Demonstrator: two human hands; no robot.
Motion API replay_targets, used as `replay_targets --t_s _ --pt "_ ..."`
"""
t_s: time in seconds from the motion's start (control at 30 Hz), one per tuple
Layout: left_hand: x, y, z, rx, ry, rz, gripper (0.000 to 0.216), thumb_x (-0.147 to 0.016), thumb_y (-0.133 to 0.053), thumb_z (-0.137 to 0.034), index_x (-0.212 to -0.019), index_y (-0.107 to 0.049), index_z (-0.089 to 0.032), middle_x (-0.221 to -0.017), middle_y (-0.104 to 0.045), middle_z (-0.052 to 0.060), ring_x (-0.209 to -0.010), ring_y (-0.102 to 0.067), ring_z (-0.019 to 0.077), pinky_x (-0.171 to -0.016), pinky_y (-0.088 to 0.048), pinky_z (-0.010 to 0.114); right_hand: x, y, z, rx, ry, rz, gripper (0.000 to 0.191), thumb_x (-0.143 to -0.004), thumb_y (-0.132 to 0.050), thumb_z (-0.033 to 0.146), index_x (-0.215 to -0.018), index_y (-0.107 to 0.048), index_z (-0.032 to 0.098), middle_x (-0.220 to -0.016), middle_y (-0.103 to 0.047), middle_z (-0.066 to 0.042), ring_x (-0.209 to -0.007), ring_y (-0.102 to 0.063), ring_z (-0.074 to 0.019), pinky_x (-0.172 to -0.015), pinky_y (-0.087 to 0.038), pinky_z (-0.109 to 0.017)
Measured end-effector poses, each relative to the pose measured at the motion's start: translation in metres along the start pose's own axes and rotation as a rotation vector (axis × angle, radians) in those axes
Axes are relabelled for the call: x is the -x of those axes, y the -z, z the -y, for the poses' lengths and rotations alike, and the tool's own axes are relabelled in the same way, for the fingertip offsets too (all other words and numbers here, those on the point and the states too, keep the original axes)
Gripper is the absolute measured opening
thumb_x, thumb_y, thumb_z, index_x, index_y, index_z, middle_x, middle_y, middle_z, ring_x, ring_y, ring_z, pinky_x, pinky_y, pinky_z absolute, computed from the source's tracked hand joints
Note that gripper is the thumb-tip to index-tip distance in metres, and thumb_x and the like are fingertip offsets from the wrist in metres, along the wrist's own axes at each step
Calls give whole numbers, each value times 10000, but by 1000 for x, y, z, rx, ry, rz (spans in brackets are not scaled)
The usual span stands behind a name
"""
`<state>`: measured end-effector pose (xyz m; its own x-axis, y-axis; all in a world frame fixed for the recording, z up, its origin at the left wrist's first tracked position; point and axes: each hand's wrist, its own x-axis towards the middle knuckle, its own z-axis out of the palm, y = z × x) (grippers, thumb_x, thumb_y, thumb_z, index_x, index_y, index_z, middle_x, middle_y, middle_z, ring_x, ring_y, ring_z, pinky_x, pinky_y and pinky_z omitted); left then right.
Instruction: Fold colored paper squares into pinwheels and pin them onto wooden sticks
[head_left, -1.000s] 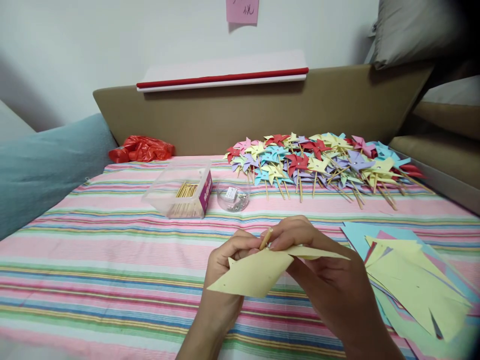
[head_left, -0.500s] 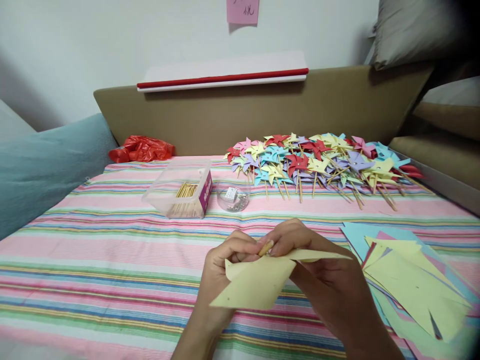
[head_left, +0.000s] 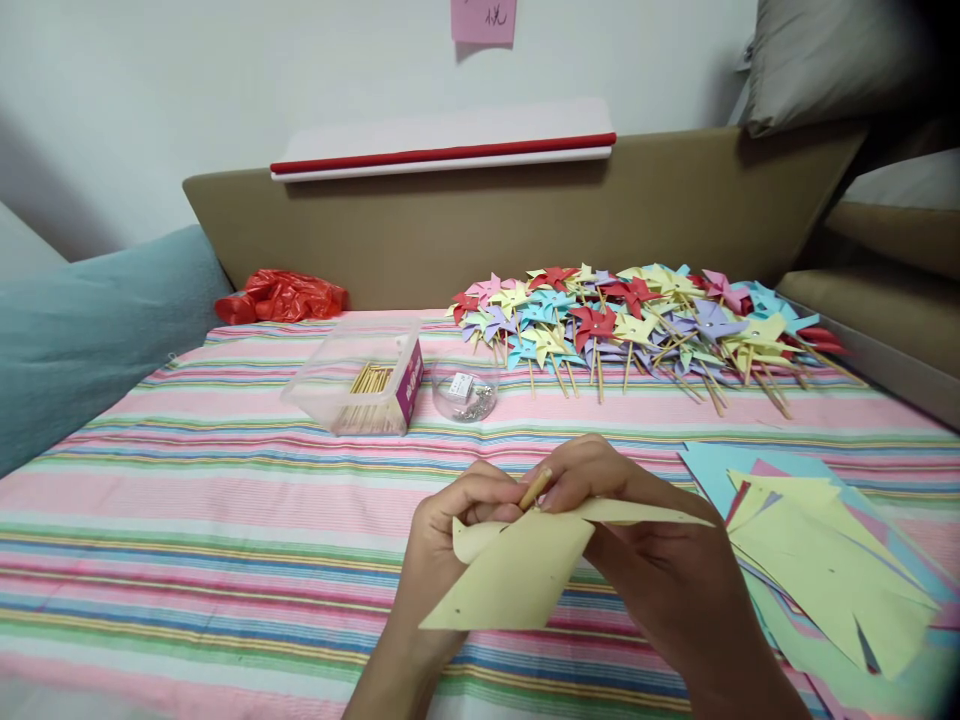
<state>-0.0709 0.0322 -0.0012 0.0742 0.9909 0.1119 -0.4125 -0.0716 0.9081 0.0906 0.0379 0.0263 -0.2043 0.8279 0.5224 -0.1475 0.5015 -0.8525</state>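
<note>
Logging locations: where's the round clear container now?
In the head view, the round clear container sits on the striped cloth, slightly left of centre, just right of the stick box.

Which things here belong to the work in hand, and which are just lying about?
Likely in the work:
yellow paper, held
wooden stick, held
clear box of sticks
round tub of small metal bits
paper sheets
assembled pinwheels

Seemingly unrelated:
red plastic bag
grey cushion
pink wall note
</note>
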Motion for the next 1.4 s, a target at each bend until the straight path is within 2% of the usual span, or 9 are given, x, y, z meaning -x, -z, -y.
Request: replay_targets --t_s 0.33,0.53,0.7,0.87,1.03,1.1,1.17,1.3,1.4 --pt "-4 2 -7 -64 -119 47 104 -727 -859 -240 -814 -829 -289 -746 -622 9 -620 -563 95 -566 -472 193 1 -3 -1 -25 -12 -2 96 -930 -663 201 -940 -714 283 -958 -725 -18 -988 -651 -197 -882 -513 -346" --pt "-2 4 -6 -58 -92 59 79 -766 -832 -278 -844 -828 -285 -775 -622 19 -531 -529 79 -494 -451 209 1 -5 -3 -52 -13 -39 64 -930 -673 209 -925 -693 269 -931 -712 -17 -931 -657 -176 -821 -531 -314" --pt "-1 8 -8 -118 -110 74 59 -763 -834 -280 -818 -829 -258 -765 -628 42 -550 -560 107 -475 -450 225 4 -8 -5 -112 -70 -86 208 -916 -699 243 -1095 -614 306 -949 -734 -23 -912 -696 -205 -790 -570 -365" --pt "-3 9 -16 -246 -238 52 115 -783 -811 -206 -823 -834 -311 -755 -672 40 -685 -639 154 -579 -491 242 5 -9 -7 -124 -48 -86 306 -919 -702 284 -1197 -584 335 -934 -761 -7 -874 -712 -194 -771 -583 -350" --pt "-2 12 -29 -466 -365 85 187 -770 -805 -135 -849 -842 -300 -770 -733 48 -709 -668 169 -621 -498 247 4 -6 -10 -42 -103 -107 288 -846 -785 307 -1106 -664 319 -993 -766 -21 -964 -708 -212 -841 -572 -361" --pt "-1 12 -30 -474 -314 71 107 -796 -793 -196 -865 -840 -263 -790 -746 65 -705 -680 181 -607 -495 256 2 -6 -14 -17 -172 -129 291 -825 -800 344 -1087 -678 304 -1079 -756 -39 -1043 -691 -232 -897 -555 -385" --pt "-1 11 -25 -407 -154 26 102 -828 -770 -268 -899 -824 -217 -747 -749 67 -642 -685 177 -575 -490 256 -1 -7 -20 -40 -252 -191 365 -823 -793 398 -1145 -658 289 -1152 -741 -56 -1089 -676 -241 -917 -540 -389" --pt "-7 7 -6 -115 167 -265 225 -824 -788 -332 -981 -763 -173 -724 -759 37 -614 -712 144 -564 -501 207 -4 -6 -36 -53 -466 -378 491 -870 -664 588 -1213 -631 239 -1162 -735 -87 -1021 -681 -225 -861 -531 -354" --pt "-14 5 4 128 246 -455 220 -797 -816 -222 -991 -737 -153 -935 -784 56 -779 -759 145 -659 -557 179 0 -7 -46 55 -629 -247 563 -903 -509 696 -1001 -699 174 -934 -743 -97 -796 -659 -206 -703 -519 -326"
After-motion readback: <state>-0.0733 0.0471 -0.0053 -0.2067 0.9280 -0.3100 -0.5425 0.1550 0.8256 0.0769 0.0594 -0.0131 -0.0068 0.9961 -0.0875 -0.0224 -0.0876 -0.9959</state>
